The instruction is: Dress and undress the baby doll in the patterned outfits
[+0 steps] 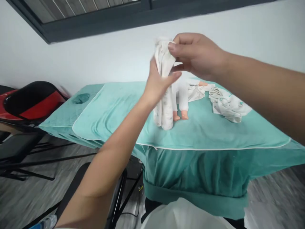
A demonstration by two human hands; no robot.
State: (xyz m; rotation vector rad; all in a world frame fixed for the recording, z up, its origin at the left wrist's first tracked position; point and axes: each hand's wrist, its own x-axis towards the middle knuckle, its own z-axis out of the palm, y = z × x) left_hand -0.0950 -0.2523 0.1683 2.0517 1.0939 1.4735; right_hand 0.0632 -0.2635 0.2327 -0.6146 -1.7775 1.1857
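Note:
A pair of small white printed baby trousers (pixel 163 108) hangs upright before me, its two narrow legs pointing down over the bed. My right hand (pixel 193 54) pinches the top edge between thumb and fingers. Lower down, my left hand (pixel 157 81) grips the trousers from the left, its thumb stretched out to the right and its other fingers partly hidden behind the cloth. Just behind lies a doll in white clothing (pixel 183 95), its orange-pink feet showing; my hands and the trousers cover its upper part. To its right rests a crumpled white printed garment (pixel 228 105).
A green-covered massage bed (pixel 114 108) with a face hole (pixel 81 98) at its left end runs along the white wall. Red and black chairs (pixel 35 100) stand at the left. A black folding chair (pixel 119 190) is close in front, and a dark window frame (pixel 95 25) is above.

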